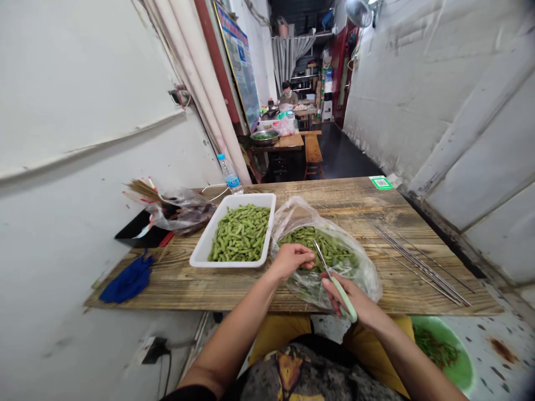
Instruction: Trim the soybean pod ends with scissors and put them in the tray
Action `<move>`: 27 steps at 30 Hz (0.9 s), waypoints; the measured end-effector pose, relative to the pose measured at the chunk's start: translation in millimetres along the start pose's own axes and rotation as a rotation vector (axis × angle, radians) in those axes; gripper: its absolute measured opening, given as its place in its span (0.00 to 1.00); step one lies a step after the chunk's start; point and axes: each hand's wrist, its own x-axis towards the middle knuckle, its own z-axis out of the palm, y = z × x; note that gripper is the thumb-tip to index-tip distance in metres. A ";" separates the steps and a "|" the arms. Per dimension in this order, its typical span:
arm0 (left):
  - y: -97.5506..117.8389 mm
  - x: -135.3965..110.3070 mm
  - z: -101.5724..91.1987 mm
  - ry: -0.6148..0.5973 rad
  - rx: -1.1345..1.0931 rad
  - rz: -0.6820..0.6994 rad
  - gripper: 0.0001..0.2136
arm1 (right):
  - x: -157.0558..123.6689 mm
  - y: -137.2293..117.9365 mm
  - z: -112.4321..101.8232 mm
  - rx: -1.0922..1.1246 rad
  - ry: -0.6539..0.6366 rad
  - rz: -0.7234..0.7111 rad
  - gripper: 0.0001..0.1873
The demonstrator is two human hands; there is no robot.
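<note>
1. r hand: gripping scissors, blades pointing fwd over the bag; can't tell if hand's tight or loose on 'em.
2. l hand: thumb & fingertips close tog. just beside the blades, over the pods; can't tell if it's got one.
3. bag: clear, mouth open, lots of pods in it.
4. tray: white, l of bag, well filled w/ pods too.
5. progress, imo: partway. tray has a good load, plenty left in bag. can't tell if tray pods are cut.
6. further out: skewers on r of table, cloth far l, bottle behind tray.
</note>
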 end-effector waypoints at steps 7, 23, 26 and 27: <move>0.6 -2.7 -1.7 -0.014 0.204 0.064 0.11 | -0.4 -6.3 -1.8 -0.079 0.019 0.039 0.20; 0.7 -4.8 4.4 0.121 -0.436 0.020 0.07 | -13.6 -13.7 11.4 0.160 -0.005 0.022 0.21; -2.4 -3.7 8.2 0.055 -0.373 -0.036 0.06 | -9.6 -10.5 12.9 0.139 0.003 0.014 0.21; -3.0 -1.9 9.0 0.042 -0.379 -0.065 0.06 | -7.8 -10.1 13.2 0.152 0.011 0.023 0.21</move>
